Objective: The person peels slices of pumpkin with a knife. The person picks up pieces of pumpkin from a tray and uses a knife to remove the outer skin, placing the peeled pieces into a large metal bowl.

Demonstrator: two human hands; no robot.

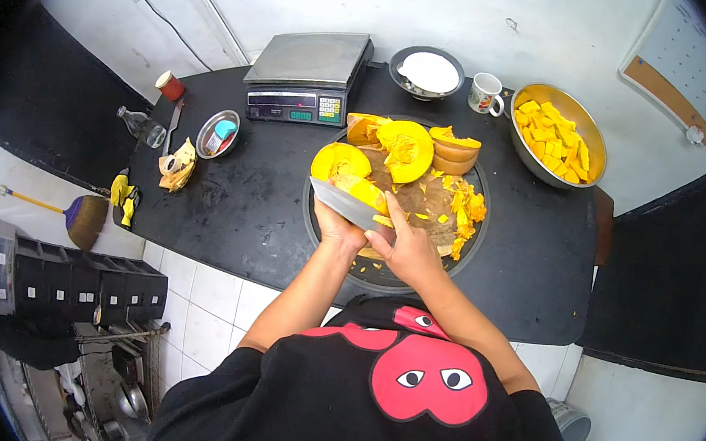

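A wedge of pumpkin (365,191) with orange-yellow flesh rests in my left hand (335,224), held above a round wooden chopping board (416,198). The broad blade of a knife (345,204) lies across the wedge's near side and hides part of my left palm and fingers. My right hand (412,250) grips this knife, its handle covered by the hand, with the index finger reaching up beside the wedge. A thin yellow strip (383,221) shows at the blade by my right fingers. Beyond them sit cut pumpkin pieces (407,152), and scraped pulp (470,209) lines the board's right side.
A digital scale (307,69) stands at the back, beside a dark bowl (428,71) and a mug (485,94). Pumpkin chunks fill a steel bowl (599,142) at right. To the left are a small metal bowl (207,149), a glass bottle (142,128) and another knife (173,123).
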